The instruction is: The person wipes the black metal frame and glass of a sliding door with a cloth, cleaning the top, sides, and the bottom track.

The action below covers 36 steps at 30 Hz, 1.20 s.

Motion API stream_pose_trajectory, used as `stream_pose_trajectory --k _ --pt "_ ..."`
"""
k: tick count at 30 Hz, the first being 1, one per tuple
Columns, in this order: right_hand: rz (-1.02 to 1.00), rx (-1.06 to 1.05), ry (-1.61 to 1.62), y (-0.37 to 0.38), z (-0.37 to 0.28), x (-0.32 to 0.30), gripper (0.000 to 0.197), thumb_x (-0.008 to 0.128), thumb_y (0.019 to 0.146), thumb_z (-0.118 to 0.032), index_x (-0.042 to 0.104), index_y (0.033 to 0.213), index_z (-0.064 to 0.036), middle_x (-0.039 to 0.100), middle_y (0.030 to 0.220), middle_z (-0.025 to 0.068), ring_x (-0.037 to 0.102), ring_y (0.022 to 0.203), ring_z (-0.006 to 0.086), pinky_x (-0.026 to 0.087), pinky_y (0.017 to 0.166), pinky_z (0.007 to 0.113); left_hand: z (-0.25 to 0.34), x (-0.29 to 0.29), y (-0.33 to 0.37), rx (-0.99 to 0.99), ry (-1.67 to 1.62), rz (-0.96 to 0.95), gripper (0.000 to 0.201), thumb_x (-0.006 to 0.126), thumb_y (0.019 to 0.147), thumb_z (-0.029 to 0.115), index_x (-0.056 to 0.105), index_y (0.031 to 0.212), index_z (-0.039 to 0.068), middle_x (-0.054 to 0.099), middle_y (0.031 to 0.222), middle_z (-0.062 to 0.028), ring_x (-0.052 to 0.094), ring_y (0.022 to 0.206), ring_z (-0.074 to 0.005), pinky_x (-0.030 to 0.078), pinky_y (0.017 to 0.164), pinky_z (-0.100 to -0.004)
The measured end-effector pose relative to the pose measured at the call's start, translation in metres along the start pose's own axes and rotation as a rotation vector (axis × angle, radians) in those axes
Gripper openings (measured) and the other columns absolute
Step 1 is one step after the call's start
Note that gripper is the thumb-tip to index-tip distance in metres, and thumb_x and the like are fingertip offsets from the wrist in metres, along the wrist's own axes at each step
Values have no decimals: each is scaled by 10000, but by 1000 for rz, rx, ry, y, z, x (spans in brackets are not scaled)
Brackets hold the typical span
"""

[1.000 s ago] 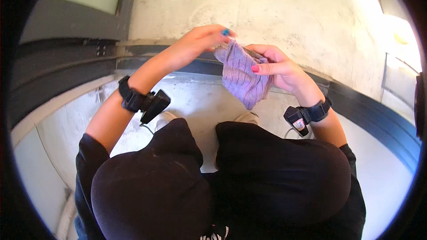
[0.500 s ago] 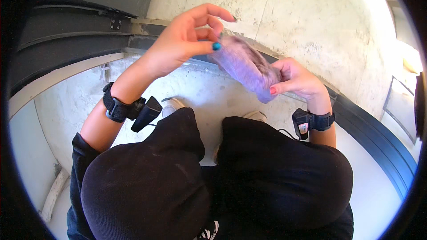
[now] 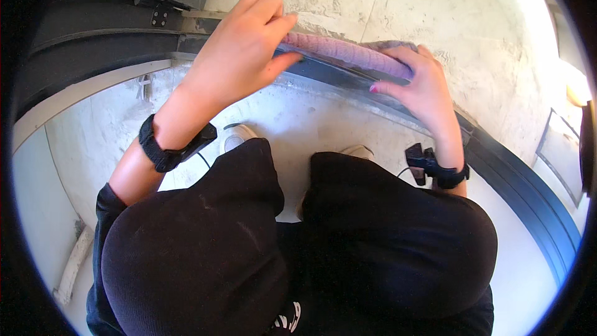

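A purple-pink cloth (image 3: 348, 53), folded into a long narrow strip, is stretched between my two hands just above a dark metal door track (image 3: 329, 76). At its left end my left hand (image 3: 239, 56) is closed on it, with the fingers curled and the thumb held lower. The fingertips there are partly hidden. My right hand (image 3: 429, 90) grips the right end, its fingers lying over the cloth and its thumb below. A greyish part of the cloth shows behind the right fingers.
The dark track runs on to the right (image 3: 522, 183). A dark frame (image 3: 106, 31) stands at the left. Pale, smudged flooring (image 3: 472, 31) lies beyond the track. My shoes (image 3: 236, 137) and bent knees (image 3: 211, 224) are on the near side. Each wrist wears a black strapped device (image 3: 163, 149).
The cloth has gone from a loose, bunched shape to a long strip and moved up, away from me. Both hands have turned over, and the left has closed on its end.
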State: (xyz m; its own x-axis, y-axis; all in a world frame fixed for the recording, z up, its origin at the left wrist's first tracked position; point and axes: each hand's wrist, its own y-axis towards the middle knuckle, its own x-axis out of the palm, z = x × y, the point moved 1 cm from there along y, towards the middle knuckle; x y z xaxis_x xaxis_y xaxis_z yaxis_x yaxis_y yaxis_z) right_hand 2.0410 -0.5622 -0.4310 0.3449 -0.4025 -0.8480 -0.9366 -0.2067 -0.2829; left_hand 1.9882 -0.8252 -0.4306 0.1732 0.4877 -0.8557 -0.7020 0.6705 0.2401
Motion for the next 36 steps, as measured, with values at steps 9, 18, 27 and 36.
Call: stream_pose_trajectory --k 9,18,27,36 --pt "85 -160 564 18 18 41 198 550 814 -140 657 953 -47 612 1101 116 533 1071 309 380 960 431 14 18 14 19 95 238 218 669 624 88 575 817 49 555 869 -83 531 884 -287 439 747 -360" --pt "-270 187 2093 -7 24 72 467 466 877 -217 405 1305 -39 492 1263 122 435 1217 250 360 1029 427 58 80 -7 289 -56 -79 383 631 718 109 543 1074 -2 524 1240 -168 507 1156 -299 386 1000 -400" --pt "436 558 489 -162 248 -8 410 479 701 26 546 1102 -27 598 1047 124 576 984 238 474 814 347 -1 74 -23 382 -190 -266 375 586 699 -20 574 1074 -28 587 1147 -168 533 1132 -312 420 979 -424" --pt "192 681 -333 -195 346 18 280 559 685 -7 598 962 -3 607 869 164 593 864 324 462 778 380 -35 77 -24 199 -83 -221 345 566 712 -72 581 1054 -33 596 1062 -170 563 1022 -337 453 888 -397"
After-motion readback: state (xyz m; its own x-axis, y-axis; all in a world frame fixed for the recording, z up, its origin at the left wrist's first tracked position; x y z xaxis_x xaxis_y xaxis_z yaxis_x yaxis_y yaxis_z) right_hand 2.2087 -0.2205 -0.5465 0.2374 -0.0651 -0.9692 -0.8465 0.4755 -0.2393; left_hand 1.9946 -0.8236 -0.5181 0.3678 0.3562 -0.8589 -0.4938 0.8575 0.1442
